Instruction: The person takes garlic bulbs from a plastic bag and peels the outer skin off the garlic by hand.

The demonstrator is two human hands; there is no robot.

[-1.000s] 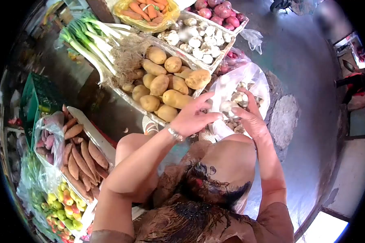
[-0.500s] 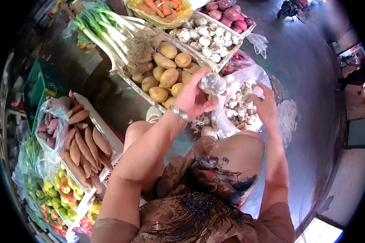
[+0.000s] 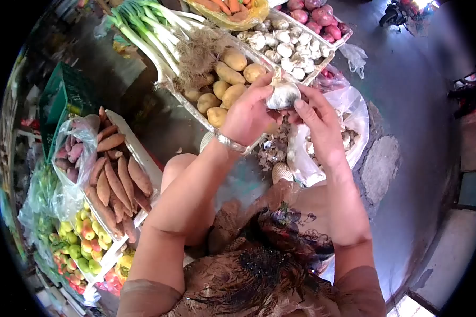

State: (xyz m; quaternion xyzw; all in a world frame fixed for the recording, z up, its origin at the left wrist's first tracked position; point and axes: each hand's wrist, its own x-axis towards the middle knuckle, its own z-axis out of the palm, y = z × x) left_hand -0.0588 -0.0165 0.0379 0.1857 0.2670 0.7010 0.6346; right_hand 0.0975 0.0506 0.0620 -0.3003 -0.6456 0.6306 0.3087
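A large garlic bulb [image 3: 284,96] with papery skin is raised in front of me, between both hands. My left hand [image 3: 251,113] grips it from the left, its fingers curled round that side. On the right side, my right hand [image 3: 318,119] presses its thumb and fingers against the bulb. Below my right forearm stands an open white plastic bag [image 3: 358,113] with several garlic bulbs in it, partly covered by the hand. Loose garlic skins [image 3: 274,150] lie on the floor between my shoes.
Ahead are a box of potatoes [image 3: 232,95], leeks [image 3: 153,42], a box of garlic [image 3: 285,48], red onions [image 3: 322,16] and carrots [image 3: 230,6]. Sweet potatoes [image 3: 116,182] and pears [image 3: 87,232] are at the left, near a green crate [image 3: 63,100].
My right hand has come up from the bag of garlic and now touches the bulb in my left hand. The bulb has turned, its stem pointing up. The view has shifted slightly.
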